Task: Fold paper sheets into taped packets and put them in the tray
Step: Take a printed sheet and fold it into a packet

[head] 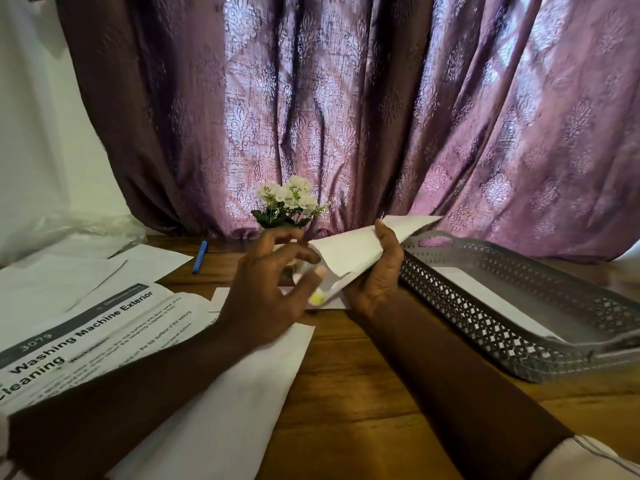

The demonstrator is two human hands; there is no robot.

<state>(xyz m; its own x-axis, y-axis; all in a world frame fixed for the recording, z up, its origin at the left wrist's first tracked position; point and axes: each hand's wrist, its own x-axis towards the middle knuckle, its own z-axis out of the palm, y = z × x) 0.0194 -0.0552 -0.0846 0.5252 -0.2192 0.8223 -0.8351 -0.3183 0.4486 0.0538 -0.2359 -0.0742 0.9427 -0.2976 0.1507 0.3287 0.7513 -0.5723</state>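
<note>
A folded white paper packet (360, 247) is held up above the wooden table, its long end pointing up and right toward the tray. My right hand (379, 275) grips it from underneath and behind. My left hand (273, 289) is at the packet's lower left end, fingers curled and touching the paper near a small yellow spot (317, 298). The grey perforated tray (450, 292) lies on the right with white paper inside it. A plain white sheet (225, 403) lies under my left forearm.
Printed sheets (86, 334) and blank sheets (69, 275) are spread over the left of the table. A blue pen (200, 257) lies behind them. A small pot of white flowers (287, 202) stands at the back centre before a purple curtain.
</note>
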